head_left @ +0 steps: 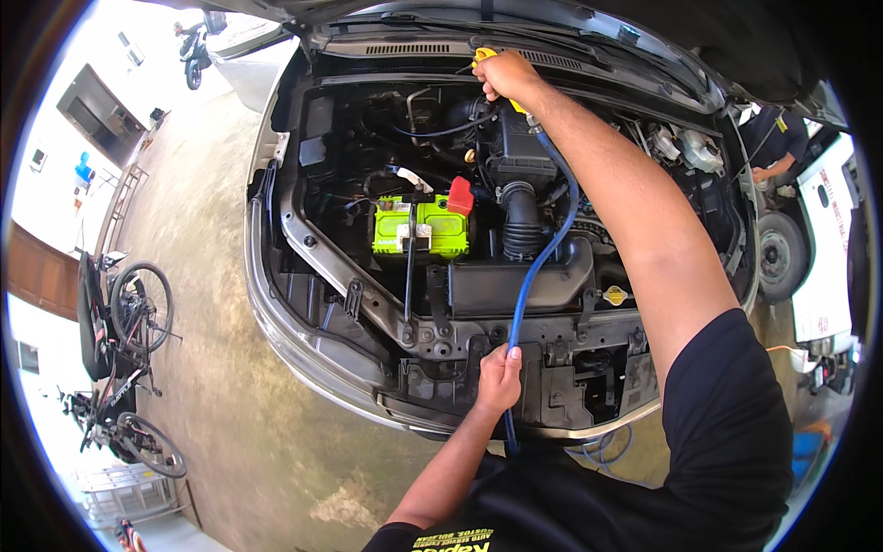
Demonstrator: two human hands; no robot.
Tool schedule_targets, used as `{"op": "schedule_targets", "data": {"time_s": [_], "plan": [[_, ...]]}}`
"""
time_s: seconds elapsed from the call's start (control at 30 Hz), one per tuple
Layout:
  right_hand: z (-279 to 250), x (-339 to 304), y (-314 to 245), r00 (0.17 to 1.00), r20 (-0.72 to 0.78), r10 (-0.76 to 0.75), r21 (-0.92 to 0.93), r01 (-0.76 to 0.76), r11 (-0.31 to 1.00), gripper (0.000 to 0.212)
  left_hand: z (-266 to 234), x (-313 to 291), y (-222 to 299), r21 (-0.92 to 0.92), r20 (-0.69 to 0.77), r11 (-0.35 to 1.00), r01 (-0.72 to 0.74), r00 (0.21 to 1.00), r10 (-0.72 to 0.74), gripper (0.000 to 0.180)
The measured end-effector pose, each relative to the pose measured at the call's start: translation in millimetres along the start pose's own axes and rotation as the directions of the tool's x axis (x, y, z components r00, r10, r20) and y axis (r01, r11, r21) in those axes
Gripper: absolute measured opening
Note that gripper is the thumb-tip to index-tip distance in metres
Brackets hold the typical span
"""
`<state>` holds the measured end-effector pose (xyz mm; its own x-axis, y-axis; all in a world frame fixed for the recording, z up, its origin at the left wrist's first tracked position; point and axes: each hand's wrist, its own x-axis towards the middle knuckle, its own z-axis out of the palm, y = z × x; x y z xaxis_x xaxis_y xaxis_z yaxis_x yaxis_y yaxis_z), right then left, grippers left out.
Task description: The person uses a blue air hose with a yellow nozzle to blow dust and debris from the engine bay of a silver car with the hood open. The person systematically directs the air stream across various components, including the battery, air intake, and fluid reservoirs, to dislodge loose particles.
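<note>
Two to hold, with fingers wrapped around both: likely light, rigid yellow air blow gun (484,55) in right hand (506,75), best gripped by its handle, and seemingly bendy blue hose (526,296) in left hand (499,381).

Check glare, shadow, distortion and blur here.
Head view throughout: fisheye tilts the doorway at left; glare washes out the white wall; the engine bay is dark around the bright green battery; right hand and left hand show no obvious blur.
</note>
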<state>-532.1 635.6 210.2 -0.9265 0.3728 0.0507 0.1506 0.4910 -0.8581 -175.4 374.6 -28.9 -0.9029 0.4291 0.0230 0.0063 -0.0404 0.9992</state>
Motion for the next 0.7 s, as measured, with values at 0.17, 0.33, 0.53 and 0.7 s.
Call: {"op": "schedule_targets", "data": {"time_s": [0.17, 0.33, 0.53, 0.7], "plan": [[23, 10, -9, 1.0, 0.027, -0.011, 0.008, 0.01, 1.0, 0.027, -1, 1, 5, -0.002, 0.014, 1.0, 0.011, 1.0, -0.011, 0.045], [45, 25, -12, 1.0, 0.028, 0.006, -0.04, -0.005, 0.999, 0.027, -4, 2, -2, -0.005, 0.06, 1.0, 0.004, 0.998, -0.004, 0.044], [75, 37, -13, 1.0, 0.021, -0.001, -0.056, 0.002, 0.998, 0.03, -9, 3, 3, -0.015, 0.101, 1.0, 0.02, 0.995, -0.018, 0.043], [101, 39, -31, 1.0, 0.015, -0.006, -0.024, 0.006, 1.0, 0.026, -12, 3, 4, -0.009, 0.11, 1.0, 0.027, 0.994, -0.026, 0.042]]}}
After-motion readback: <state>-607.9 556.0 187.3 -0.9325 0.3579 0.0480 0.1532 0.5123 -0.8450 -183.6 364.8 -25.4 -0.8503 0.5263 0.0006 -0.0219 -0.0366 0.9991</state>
